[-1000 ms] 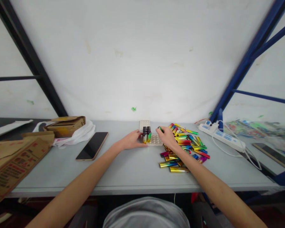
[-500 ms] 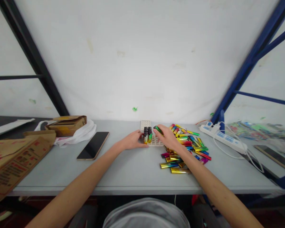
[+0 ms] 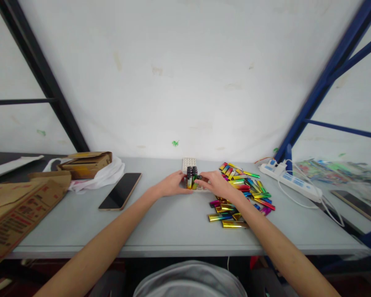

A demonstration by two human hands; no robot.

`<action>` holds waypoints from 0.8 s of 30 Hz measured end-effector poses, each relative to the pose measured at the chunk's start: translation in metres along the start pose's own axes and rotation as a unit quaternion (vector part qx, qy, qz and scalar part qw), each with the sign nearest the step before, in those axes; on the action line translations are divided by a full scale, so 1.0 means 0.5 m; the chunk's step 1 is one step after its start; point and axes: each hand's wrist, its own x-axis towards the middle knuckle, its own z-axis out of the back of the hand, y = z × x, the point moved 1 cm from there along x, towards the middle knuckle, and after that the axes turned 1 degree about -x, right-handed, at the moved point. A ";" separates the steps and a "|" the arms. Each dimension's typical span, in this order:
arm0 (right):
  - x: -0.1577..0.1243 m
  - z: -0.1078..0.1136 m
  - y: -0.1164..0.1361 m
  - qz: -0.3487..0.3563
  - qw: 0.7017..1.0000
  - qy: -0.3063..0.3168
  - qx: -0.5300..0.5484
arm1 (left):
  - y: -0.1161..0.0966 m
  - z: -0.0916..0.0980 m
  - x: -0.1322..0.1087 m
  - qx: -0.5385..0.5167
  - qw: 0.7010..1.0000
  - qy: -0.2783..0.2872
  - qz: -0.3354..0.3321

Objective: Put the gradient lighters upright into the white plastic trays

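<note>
The right grip clamps a green lighter; its long axis is about level and points left, out of the grip. The left grip touches the tray; if it clamps, I cannot tell.

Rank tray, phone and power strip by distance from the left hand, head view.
From the left hand:
1. Tray: right at its fingertips, just to its right.
2. Phone: lying flat to its left.
3. Power strip: far right, beyond the lighter pile.
</note>
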 end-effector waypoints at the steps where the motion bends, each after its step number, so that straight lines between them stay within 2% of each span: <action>1: 0.001 -0.002 0.000 0.007 1.000 0.003 -0.008 | 0.000 0.000 0.000 0.003 1.000 -0.001 0.003; 5: 0.003 -0.009 0.002 0.021 0.998 0.019 -0.052 | 0.003 -0.002 0.000 0.013 1.000 -0.001 0.003; 10: 0.009 -0.017 0.005 -0.056 0.981 0.024 -0.184 | 0.006 -0.003 -0.001 0.026 1.000 -0.001 0.014; 19: 0.000 0.004 0.017 -0.041 0.969 0.103 -0.221 | 0.001 0.001 -0.003 0.041 0.999 0.012 0.021; 24: 0.009 -0.018 0.023 -0.067 0.970 0.057 -0.226 | -0.003 0.002 -0.001 0.040 0.999 0.007 0.024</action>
